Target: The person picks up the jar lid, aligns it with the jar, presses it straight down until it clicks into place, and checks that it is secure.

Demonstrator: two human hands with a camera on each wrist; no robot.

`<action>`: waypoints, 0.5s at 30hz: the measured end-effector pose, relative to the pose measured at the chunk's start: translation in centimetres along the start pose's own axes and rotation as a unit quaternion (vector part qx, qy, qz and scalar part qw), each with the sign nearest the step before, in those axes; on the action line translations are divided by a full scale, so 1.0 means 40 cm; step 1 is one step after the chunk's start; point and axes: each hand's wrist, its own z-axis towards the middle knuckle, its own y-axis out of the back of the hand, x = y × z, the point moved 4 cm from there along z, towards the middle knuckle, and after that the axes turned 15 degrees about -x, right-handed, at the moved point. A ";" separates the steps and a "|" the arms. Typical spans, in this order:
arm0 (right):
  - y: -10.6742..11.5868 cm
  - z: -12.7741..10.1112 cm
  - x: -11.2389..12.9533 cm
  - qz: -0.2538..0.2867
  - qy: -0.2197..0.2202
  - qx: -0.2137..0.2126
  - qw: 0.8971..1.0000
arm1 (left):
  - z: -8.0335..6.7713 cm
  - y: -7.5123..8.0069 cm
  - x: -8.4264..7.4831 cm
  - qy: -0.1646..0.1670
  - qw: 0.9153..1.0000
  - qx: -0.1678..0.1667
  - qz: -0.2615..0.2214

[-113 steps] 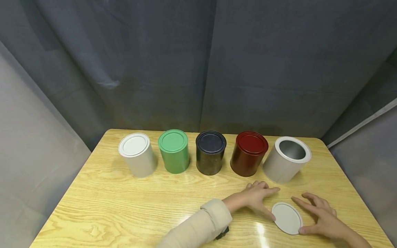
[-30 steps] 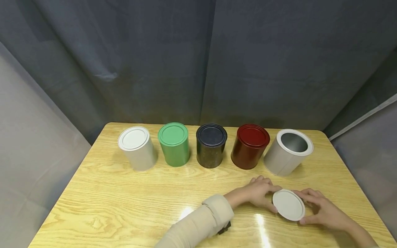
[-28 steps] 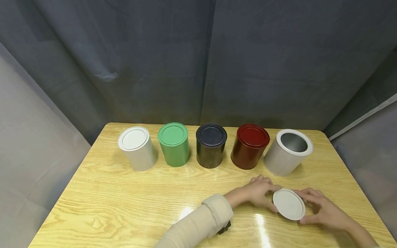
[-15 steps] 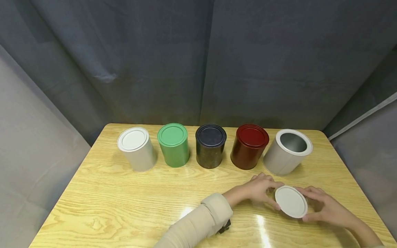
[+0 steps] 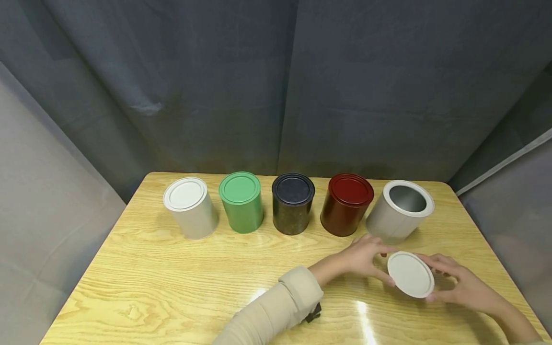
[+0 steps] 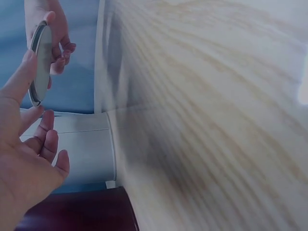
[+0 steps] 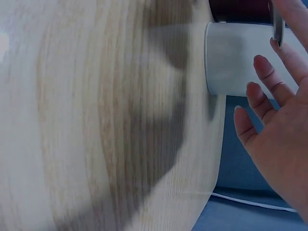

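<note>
A round grey-white can lid (image 5: 410,274) is held up off the table between my two hands, slightly tilted. My left hand (image 5: 366,256) holds its left edge with thumb and index finger; in the left wrist view the lid (image 6: 42,65) appears nearly edge-on, the other fingers loosely bent beside it. On the opposite edge my right hand (image 5: 461,285) grips with thumb and index finger, its remaining fingers spread, as the right wrist view shows. Just behind the hands stands an uncovered white can (image 5: 392,220), its dark interior visible through the round opening.
Left of the uncovered can stand a dark red can (image 5: 345,211), a black can (image 5: 292,211), a green can (image 5: 243,211) and a white can (image 5: 194,215), all lidded. They line the back of the wooden table (image 5: 172,287), before a grey curtain (image 5: 215,96).
The lid lay flat on the table at first, with the hands around it. Both hands have since taken its edges, lifted it and carried it slightly back and right, toward the uncovered can.
</note>
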 end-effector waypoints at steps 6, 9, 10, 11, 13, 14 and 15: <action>0.010 0.007 0.010 0.013 0.009 -0.008 1.000 | 0.005 0.022 -0.003 -0.008 1.000 -0.016 -0.006; 0.016 0.013 0.017 0.018 0.022 -0.011 1.000 | 0.007 0.030 -0.005 -0.014 1.000 -0.023 -0.002; 0.017 0.015 0.019 0.020 0.024 -0.011 0.999 | 0.007 0.031 -0.006 -0.016 1.000 -0.026 0.001; 0.019 0.016 0.021 0.021 0.026 -0.011 0.999 | 0.008 0.033 -0.006 -0.018 0.999 -0.027 0.003; 0.021 0.019 0.023 0.023 0.029 -0.011 0.999 | 0.008 0.036 -0.006 -0.021 0.999 -0.032 0.006; 0.022 0.020 0.022 0.024 0.029 -0.010 0.999 | 0.009 0.038 -0.007 -0.021 0.999 -0.032 0.007; 0.024 0.021 0.022 0.025 0.030 -0.011 0.999 | 0.009 0.040 -0.007 -0.019 0.999 -0.033 0.008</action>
